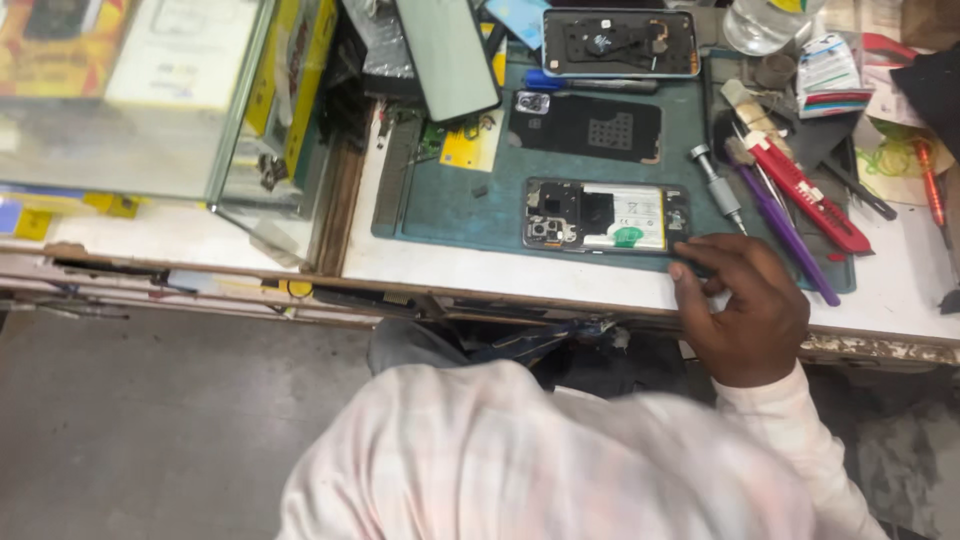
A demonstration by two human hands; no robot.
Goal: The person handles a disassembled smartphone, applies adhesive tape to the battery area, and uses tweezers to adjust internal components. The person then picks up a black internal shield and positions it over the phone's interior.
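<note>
Right hand [745,310], head view: it rests palm-down at the near edge of the green mat [450,205], fingers loosely spread and curled, clamped on nothing; the fingertips lie just beside, perhaps touching, the right end of the opened phone [605,216]. Left hand: not in view, so whether it holds anything cannot be told; only a pale checked sleeve [560,460], blurred, fills the lower foreground.

Phone, head view: it lies flat on the mat, near the bench's front edge, back cover off, with camera module at the left end and a white battery with a green tab exposed. Judged from this, opening is done; the internals appear still in place, and reassembly is not yet done.

Surroundings, head view: a dark back cover [590,127] lies on the mat behind the phone, apart from it. A second device with exposed parts [620,43] lies further back, and a screen panel [447,55] leans at the mat's far left corner. To the right of the phone lie a grey screwdriver [716,185], a purple tool [785,235] and a red knife [805,195], near the hand but untouched. A glass case [140,100] stands at the left.
</note>
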